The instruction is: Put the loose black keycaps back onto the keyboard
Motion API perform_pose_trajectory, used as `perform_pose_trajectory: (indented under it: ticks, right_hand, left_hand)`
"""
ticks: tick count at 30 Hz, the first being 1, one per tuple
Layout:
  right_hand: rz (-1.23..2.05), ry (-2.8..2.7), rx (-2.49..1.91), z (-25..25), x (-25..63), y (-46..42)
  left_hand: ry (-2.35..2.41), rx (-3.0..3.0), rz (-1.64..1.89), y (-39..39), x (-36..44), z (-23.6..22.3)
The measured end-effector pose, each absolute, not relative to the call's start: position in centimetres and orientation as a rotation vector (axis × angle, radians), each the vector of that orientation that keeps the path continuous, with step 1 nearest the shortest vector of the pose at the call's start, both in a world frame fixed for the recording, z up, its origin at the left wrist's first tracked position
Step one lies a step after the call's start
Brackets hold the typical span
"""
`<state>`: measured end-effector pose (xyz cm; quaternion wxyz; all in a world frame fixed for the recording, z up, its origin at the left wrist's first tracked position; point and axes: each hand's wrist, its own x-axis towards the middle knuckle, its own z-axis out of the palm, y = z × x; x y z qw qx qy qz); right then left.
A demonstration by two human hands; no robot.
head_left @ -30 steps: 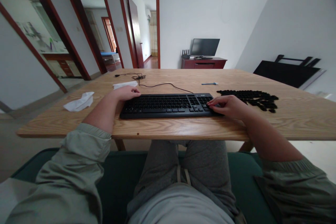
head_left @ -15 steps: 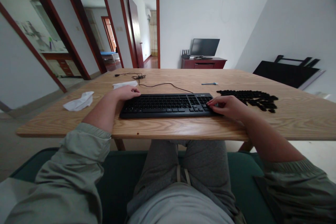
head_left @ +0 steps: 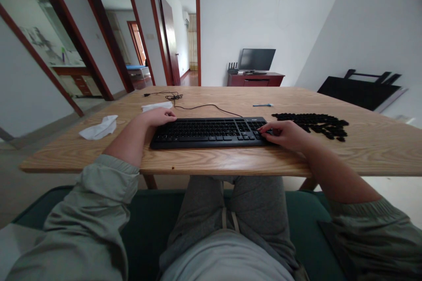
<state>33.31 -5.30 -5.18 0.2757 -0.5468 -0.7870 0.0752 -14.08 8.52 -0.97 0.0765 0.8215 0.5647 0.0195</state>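
A black keyboard [head_left: 204, 132] lies flat near the front edge of the wooden table, with exposed sockets in its main block where keycaps are off. At its upper left corner my left hand [head_left: 158, 117] rests closed on the end, thumb along the back edge. My right hand [head_left: 283, 133] is over the number pad at the right end, thumb and fingertips pinched together at the keys. Whatever lies between those fingertips is too small to make out. Just beyond that hand, a spread of loose black keycaps [head_left: 318, 122] covers part of the table.
A small blue brush-like tool [head_left: 263, 105] lies behind the keyboard. The keyboard's cable [head_left: 211, 105] runs back to a coil at the left. A crumpled tissue [head_left: 99, 127] and a folded white one [head_left: 157, 106] are on the left of the wooden table [head_left: 211, 160].
My right hand has shifted very slightly to the left over the number pad. My left hand and the keyboard stay in place.
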Motion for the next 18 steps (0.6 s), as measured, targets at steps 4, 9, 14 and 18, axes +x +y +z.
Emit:
perform_pose_trajectory:
  ticks: [4,9,14,18]
  right_hand:
    - [0.209,-2.129,-1.465,-5.1,33.4,-5.3]
    - [0.226,-2.163,-1.454,-5.0,33.5,-5.3]
    - [0.140,-2.232,-1.446,-5.1,33.8,-5.9]
    - [-0.003,-2.247,-1.430,-5.1,33.3,-6.6]
  left_hand:
    - [1.681,2.469,0.061,8.5,-14.1,-0.9]
    - [1.688,2.461,0.073,8.4,-14.0,-1.0]
    - [1.684,2.455,0.059,8.2,-13.9,-0.8]
    - [1.675,2.471,0.056,8.2,-13.9,-0.7]
